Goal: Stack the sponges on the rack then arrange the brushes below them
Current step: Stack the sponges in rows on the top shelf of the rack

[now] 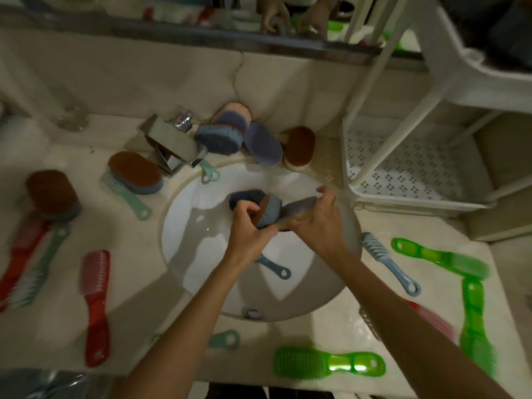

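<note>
Sponges, over the sink (pixel 195 231): your left hand (pixel 247 226) is gripping a blue sponge (pixel 272 210); your right hand (pixel 316 223) is pinching a purple sponge (pixel 299 206) beside it. Rack (pixel 414 201) is standing at two o'clock.

home bathroom | washbasin (pixel 201 214) | tap (pixel 172 145) | mirror (pixel 201 12)

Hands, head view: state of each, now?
Left hand: closed, holding a blue-and-brown sponge.
Right hand: closed, holding a purple sponge.
</note>
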A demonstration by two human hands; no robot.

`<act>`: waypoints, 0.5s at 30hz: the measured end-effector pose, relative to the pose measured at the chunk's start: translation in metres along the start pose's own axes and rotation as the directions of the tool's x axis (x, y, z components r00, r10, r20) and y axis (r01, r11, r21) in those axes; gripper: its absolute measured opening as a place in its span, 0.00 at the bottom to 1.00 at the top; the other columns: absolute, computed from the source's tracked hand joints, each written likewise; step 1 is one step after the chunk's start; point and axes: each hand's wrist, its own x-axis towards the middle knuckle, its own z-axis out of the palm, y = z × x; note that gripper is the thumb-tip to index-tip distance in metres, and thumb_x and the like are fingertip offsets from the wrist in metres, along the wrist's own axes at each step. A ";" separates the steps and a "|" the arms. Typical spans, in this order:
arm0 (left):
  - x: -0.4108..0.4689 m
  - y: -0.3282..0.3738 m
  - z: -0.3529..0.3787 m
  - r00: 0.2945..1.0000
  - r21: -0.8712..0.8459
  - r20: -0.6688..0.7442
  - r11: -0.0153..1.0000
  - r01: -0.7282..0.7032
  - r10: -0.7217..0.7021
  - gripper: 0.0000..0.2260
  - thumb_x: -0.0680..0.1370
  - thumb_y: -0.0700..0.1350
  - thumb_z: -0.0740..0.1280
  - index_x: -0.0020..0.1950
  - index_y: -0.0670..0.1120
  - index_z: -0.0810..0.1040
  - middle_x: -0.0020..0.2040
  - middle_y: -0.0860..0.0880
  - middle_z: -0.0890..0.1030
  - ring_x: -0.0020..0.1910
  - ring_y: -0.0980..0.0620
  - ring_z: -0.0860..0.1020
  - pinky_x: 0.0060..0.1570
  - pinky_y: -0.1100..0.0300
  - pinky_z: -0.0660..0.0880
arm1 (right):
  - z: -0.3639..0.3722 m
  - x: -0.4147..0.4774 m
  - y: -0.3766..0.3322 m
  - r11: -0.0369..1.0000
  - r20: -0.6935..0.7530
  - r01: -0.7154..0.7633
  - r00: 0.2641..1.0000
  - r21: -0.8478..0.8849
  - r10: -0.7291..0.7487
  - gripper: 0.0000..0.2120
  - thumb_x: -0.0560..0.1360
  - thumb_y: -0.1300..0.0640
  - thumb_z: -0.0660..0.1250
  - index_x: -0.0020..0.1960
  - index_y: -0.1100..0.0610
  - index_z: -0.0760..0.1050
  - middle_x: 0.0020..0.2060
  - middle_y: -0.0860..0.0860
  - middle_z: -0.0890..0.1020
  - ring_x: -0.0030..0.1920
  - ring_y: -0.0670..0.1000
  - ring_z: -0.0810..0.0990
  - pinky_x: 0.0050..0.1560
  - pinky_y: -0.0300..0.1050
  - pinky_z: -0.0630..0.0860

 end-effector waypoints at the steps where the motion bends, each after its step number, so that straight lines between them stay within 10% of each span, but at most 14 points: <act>1: -0.003 0.009 0.000 1.000 -0.037 -0.009 0.999 -0.022 0.022 0.14 0.71 0.37 0.70 0.48 0.45 0.66 0.46 0.49 0.73 0.40 0.59 0.72 0.33 0.77 0.70 | -0.008 0.000 -0.008 0.999 -0.022 0.049 0.999 0.010 -0.049 0.44 0.61 0.54 0.77 0.69 0.62 0.57 0.64 0.59 0.67 0.65 0.59 0.68 0.64 0.51 0.69; 7: -0.010 0.064 -0.005 0.970 -0.358 -0.240 0.933 -0.045 -0.045 0.03 0.77 0.42 0.64 0.44 0.49 0.73 0.48 0.48 0.78 0.53 0.49 0.77 0.50 0.58 0.76 | -0.062 -0.004 -0.039 0.943 -0.165 0.285 0.952 0.170 -0.258 0.39 0.60 0.57 0.76 0.64 0.60 0.60 0.57 0.57 0.72 0.57 0.55 0.74 0.57 0.48 0.75; 15: -0.020 0.165 -0.011 0.965 -0.742 0.225 0.618 0.259 -0.133 0.13 0.79 0.48 0.60 0.58 0.43 0.75 0.55 0.42 0.79 0.49 0.47 0.77 0.50 0.52 0.73 | -0.141 -0.016 -0.085 0.809 -0.243 0.437 0.898 0.394 -0.367 0.29 0.66 0.66 0.74 0.59 0.53 0.62 0.51 0.45 0.73 0.51 0.33 0.74 0.48 0.23 0.71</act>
